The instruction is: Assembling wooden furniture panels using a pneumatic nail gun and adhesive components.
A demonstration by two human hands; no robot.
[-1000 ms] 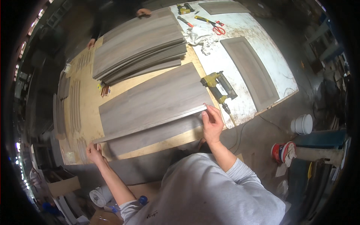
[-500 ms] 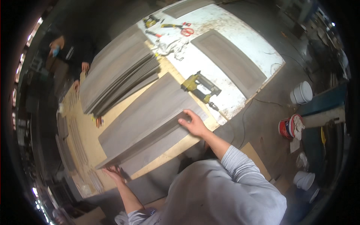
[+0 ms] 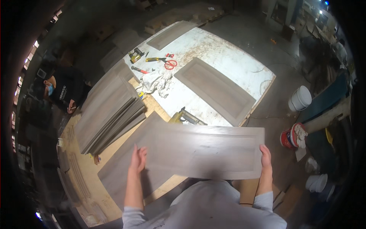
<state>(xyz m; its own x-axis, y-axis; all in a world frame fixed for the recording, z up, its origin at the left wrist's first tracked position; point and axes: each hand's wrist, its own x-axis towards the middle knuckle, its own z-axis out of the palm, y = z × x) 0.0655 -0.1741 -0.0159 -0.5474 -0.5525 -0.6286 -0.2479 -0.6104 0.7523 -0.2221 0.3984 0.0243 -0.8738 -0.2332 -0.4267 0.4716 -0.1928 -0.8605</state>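
Note:
A grey-brown framed wooden panel (image 3: 225, 152) is held face up in front of my body, partly over the table's near right edge. Its right end is gripped by my right hand (image 3: 266, 158), with the fingers wrapped on the edge. My left hand (image 3: 138, 158) is at the left end, thumb up, its fingers against the panel's edge and slightly blurred. Below and to the left, a plain grey board (image 3: 122, 171) lies on the wooden tabletop, partly covered by the held panel. Just behind the panel is a yellow-and-black nail gun (image 3: 187, 116), its lower part hidden.
Grey panels (image 3: 110, 110) are stacked at the left; a masked co-worker (image 3: 65, 91) stands beyond. On the white board lie another framed panel (image 3: 215, 89), red-handled scissors (image 3: 170, 64), a crumpled cloth (image 3: 156, 82) and a second nail gun (image 3: 135, 55). Buckets (image 3: 300, 98) stand on the floor at right.
The panel, earlier tilted on its edge over the plain board, has been lifted and turned face up toward the right. Both hands moved right with it. The co-worker's hands have left the stack.

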